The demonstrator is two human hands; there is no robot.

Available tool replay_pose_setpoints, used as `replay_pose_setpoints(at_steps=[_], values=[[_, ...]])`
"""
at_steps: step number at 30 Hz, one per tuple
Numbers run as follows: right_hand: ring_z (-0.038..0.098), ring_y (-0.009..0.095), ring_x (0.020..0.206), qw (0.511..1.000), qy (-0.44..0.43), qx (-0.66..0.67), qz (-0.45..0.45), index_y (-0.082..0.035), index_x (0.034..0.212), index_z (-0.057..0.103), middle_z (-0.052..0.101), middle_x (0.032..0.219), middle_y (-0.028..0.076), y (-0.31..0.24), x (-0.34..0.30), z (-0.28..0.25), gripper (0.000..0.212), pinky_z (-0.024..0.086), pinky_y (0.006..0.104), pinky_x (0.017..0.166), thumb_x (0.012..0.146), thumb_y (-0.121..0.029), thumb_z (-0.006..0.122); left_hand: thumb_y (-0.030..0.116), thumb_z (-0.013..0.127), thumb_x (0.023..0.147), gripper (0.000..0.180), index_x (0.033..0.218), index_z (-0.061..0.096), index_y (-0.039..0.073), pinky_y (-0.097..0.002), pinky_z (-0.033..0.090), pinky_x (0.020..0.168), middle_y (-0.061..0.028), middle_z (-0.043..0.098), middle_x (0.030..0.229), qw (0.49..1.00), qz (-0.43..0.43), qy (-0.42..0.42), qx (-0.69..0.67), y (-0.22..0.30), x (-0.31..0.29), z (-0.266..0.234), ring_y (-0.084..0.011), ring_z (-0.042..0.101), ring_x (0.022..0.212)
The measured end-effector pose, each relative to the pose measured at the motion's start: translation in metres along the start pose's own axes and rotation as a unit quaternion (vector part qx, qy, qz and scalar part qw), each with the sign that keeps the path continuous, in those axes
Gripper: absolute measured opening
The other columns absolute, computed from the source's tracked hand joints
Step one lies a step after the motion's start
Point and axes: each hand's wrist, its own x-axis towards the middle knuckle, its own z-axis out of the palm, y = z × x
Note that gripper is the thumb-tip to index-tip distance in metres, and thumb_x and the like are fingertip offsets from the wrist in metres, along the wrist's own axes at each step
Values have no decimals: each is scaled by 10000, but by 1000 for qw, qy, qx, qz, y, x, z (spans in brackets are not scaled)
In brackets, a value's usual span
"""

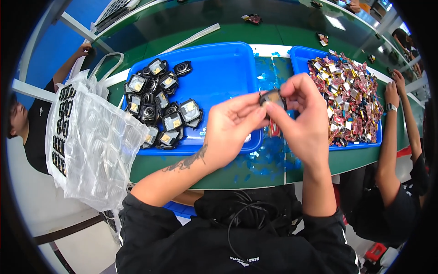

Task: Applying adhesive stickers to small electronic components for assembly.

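Observation:
Both hands meet above the gap between two blue trays. My left hand (230, 125) pinches the left side of a small dark watch case (273, 97). My right hand (306, 121) grips its other side, with the thumb pressed on its face. Below the case, between the hands, hangs a small red piece (273, 129) that looks like a circuit board; how it is attached is hidden. Several black watch cases (148, 98) lie heaped in the left part of the left blue tray (228, 59).
A right-hand blue tray (299, 54) holds a heap of red circuit boards (346, 98) with small parts. Blue film scraps (260, 162) litter the green table (219, 176). A clear plastic blister-tray bag (98, 141) stands at left. Co-workers' arms (390, 123) reach in at right; another person sits left.

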Motion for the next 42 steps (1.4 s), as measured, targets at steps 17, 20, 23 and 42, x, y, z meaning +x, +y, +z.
replay_pose_setpoints(at_steps=[17, 20, 23, 42], values=[[638, 103, 846, 969, -12, 222, 109, 67, 1000, 610, 657, 936, 83, -6, -32, -10, 144, 528, 218, 766, 860, 85, 641, -76, 556, 883, 325, 1163, 676, 36, -286, 482, 839, -132, 600, 1127, 936, 214, -48, 277, 16, 0, -14, -187, 606, 980], [633, 99, 843, 948, -48, 282, 138, 67, 1009, 610, 654, 936, 81, -3, -31, -16, 147, 522, 214, 759, 865, 82, 633, -94, 632, 817, 299, 1094, 699, -1, -292, 512, 863, -133, 604, 1095, 865, 285, -82, 405, 19, 1, -16, -209, 619, 1007], [620, 95, 856, 949, -58, 274, 142, 58, 1006, 609, 648, 932, 76, -2, -32, -21, 139, 510, 216, 775, 869, 74, 631, -54, 697, 789, 274, 1054, 719, 13, -291, 523, 800, -123, 620, 1058, 859, 282, -61, 422, 18, 1, -14, -193, 634, 922], [589, 76, 838, 989, -66, 107, 74, 12, 1061, 582, 615, 970, 49, 1, -29, -16, 262, 492, 210, 735, 824, 69, 676, 22, 693, 825, 194, 1016, 702, -14, -257, 576, 768, -100, 639, 985, 951, -1, -50, 304, 12, -1, -9, -147, 668, 820]])
